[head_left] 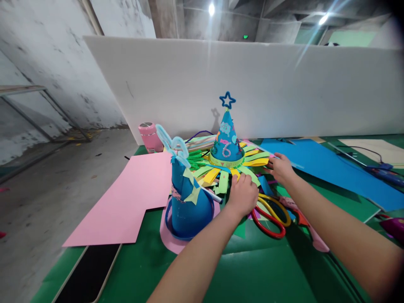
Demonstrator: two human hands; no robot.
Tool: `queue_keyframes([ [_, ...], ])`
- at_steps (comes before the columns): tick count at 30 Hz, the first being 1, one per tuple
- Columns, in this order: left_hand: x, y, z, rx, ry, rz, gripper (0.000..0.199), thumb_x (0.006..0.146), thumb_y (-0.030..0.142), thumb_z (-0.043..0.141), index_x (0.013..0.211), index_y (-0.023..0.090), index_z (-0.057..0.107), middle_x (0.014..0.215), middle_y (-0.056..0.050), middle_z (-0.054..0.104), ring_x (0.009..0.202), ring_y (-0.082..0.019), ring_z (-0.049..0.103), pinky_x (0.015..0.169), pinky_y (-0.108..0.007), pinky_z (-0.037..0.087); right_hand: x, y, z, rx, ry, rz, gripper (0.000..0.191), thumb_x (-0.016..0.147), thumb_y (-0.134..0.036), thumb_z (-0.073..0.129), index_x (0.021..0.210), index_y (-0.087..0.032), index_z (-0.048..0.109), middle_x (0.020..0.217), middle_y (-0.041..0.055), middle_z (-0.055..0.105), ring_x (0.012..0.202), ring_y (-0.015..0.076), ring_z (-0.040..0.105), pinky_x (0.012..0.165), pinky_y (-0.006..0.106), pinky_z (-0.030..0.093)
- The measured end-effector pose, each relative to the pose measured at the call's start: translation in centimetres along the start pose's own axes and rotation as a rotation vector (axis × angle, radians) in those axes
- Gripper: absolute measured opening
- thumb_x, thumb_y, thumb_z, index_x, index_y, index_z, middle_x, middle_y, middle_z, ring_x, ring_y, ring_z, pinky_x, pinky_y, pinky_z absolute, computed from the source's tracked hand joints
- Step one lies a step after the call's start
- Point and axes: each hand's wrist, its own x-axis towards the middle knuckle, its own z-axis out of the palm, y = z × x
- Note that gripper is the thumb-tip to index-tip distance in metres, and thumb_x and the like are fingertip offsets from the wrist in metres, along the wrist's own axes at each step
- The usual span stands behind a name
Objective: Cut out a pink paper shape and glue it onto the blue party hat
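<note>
A blue cone party hat [226,136] with a glittery 6, stickers and a blue pipe-cleaner star on its tip stands upright amid a fringe of yellow and green paper strips [255,163]. At the front of this fringe, my left hand [243,192] has its fingers curled down over a strip; the fingertips are partly hidden. My right hand [280,169] reaches the fringe's right edge, fingers bent and a little apart at the strip ends. Left of my left hand, a second blue cone hat [187,210] with a light blue pipe-cleaner loop sits on a pink paper base.
Red- and yellow-handled scissors [271,219] lie just under my hands. Pink card [126,193] spreads over the left table edge, blue card [322,168] over the right. A pink cup [150,138] stands at the back, before a white board [176,84].
</note>
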Motion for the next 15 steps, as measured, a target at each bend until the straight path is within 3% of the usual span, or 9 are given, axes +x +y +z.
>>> queue_keyframes([
  [5,-0.1,1.1,-0.5,-0.002,-0.023,0.174,0.026,0.084,0.024,0.031,0.086,0.017,0.056,0.088,-0.006,0.054,0.089,-0.019,0.046,0.08,-0.032,0.033,-0.1,-0.8,0.4,-0.034,-0.001,-0.074,0.028,0.083,-0.026,0.046,0.11,-0.018,0.046,0.105,0.0066,0.052,0.081,0.016,0.055,0.066,0.033,0.049],
  [10,0.8,1.2,1.1,0.03,-0.041,0.078,0.027,0.084,0.028,0.035,0.093,0.011,0.055,0.093,-0.01,0.056,0.09,-0.02,0.049,0.077,-0.034,0.037,0.0,-1.7,0.8,-0.007,0.027,-0.131,0.03,0.084,-0.027,0.044,0.112,-0.018,0.044,0.105,0.0068,0.052,0.081,0.0164,0.056,0.066,0.034,0.049],
  [15,2.1,0.2,1.2,0.104,-0.038,0.006,0.025,0.081,0.027,0.046,0.103,0.015,0.051,0.108,-0.007,0.052,0.094,-0.02,0.051,0.078,-0.041,0.042,0.4,-2.9,1.3,0.027,0.037,-0.198,0.03,0.083,-0.027,0.045,0.112,-0.017,0.044,0.105,0.0067,0.052,0.082,0.0168,0.055,0.066,0.035,0.049],
])
